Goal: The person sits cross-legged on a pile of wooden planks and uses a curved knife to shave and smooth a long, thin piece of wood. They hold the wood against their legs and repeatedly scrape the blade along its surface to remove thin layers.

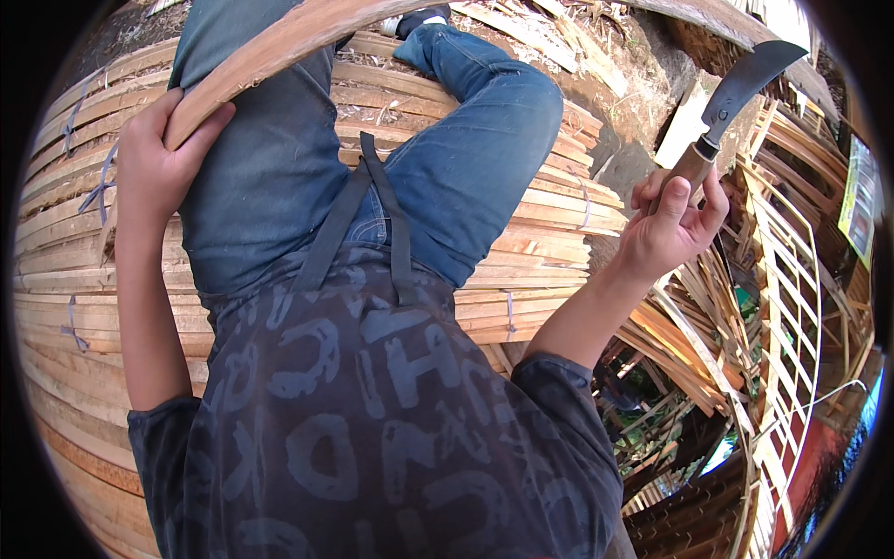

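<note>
My left hand (pixel 166 154) is closed around the near end of a long wooden plank (pixel 256 65), its thumb and fingers on either side. The plank rests over my left thigh and runs up and to the right, out of the top of the view. In my right hand (pixel 666 224) is a machete (pixel 745 88), a broad dark curved blade on a brown wooden handle. I hold it by the handle, off to my right, with the blade pointing up and away from the plank. The fingers wrap the handle loosely.
I sit on stacked bundles of wooden slats (pixel 521 270) tied with thin straps. Wood chips and offcuts (pixel 577 47) litter the ground ahead. On the right are a slatted wooden lattice (pixel 787 335) and a pile of split sticks (pixel 675 349).
</note>
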{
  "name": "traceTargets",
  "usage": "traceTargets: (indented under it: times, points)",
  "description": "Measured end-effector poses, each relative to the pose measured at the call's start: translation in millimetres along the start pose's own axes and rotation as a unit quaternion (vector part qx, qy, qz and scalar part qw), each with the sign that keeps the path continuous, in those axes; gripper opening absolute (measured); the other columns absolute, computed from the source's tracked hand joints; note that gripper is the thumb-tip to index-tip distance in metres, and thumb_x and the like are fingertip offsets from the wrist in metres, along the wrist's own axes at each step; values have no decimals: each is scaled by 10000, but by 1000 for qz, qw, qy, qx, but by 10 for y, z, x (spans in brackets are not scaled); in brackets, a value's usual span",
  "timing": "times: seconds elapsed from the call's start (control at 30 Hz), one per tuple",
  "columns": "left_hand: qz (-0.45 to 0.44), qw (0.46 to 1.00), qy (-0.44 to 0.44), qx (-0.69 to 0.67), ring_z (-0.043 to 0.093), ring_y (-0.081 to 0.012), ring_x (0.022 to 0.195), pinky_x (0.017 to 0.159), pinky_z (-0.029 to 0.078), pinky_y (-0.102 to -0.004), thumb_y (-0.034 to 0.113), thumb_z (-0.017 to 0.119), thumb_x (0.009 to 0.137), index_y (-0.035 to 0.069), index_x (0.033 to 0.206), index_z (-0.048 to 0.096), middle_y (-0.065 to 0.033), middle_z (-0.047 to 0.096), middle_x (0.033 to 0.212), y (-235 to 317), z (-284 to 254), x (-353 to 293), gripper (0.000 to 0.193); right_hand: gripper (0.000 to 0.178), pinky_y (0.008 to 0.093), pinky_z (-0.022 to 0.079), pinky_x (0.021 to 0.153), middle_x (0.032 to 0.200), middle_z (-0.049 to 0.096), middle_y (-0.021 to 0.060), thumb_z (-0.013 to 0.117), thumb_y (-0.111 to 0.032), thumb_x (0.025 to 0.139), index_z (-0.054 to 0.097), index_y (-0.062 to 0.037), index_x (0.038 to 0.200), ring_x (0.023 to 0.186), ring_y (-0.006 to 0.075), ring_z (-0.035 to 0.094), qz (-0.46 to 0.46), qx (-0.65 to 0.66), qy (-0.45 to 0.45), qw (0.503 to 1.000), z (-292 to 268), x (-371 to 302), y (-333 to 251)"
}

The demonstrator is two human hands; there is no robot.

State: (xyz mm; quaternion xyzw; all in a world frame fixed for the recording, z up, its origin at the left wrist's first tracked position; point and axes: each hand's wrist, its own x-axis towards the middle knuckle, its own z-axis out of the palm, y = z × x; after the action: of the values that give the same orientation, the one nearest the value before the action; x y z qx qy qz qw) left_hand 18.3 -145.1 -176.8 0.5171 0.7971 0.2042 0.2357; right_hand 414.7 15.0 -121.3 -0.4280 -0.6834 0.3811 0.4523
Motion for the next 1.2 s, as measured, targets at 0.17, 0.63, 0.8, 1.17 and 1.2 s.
traceTargets:
  times: [0.17, 0.63, 0.8, 1.17, 1.2]
  points:
    - [14, 1000, 0, -6, 347, -126, 514, 490, 311, -306, 231, 691, 817, -27, 702, 518, -81, 387, 527, -28, -12, -2, 331, 300, 225, 397, 432, 832, 584, 110, 605, -138, 929, 478, -102, 1198, 528, 112, 489, 36, 115, 47, 992, -105, -72, 74]
    - [-17, 1000, -2, -17, 443, -205, 478, 494, 368, -325, 375, 726, 782, -17, 690, 561, -126, 491, 535, -2, 4, 10, 435, 409, 228, 409, 453, 856, 617, 122, 650, -183, 904, 485, -3, 1233, 546, 116, 514, 11, 112, 10, 994, 229, -80, -15]
    - [-6, 1000, 6, -15, 441, -208, 470, 493, 370, -323, 382, 721, 788, -16, 687, 560, -125, 488, 527, -41, -9, 7, 441, 409, 225, 401, 452, 832, 619, 127, 658, -185, 899, 492, -11, 1230, 545, 117, 514, 15, 11, -48, 999, 45, -85, -9]
    - [-12, 1000, 11, -25, 427, -189, 469, 487, 355, -319, 383, 715, 797, -15, 709, 586, -111, 471, 518, -92, 0, -2, 428, 386, 250, 473, 802, 997, 667, 132, 771, -119, 792, 616, 0, 1125, 865, 134, 629, 74, 11, -138, 988, 424, -422, 85]
    - [-17, 1000, 5, -22, 426, -184, 471, 487, 354, -318, 382, 716, 797, -15, 709, 586, -109, 471, 520, -81, -3, 5, 427, 395, 243, 481, 755, 971, 669, 125, 767, -126, 797, 605, 7, 1132, 826, 131, 626, 65, 33, -110, 991, 428, -396, 119]
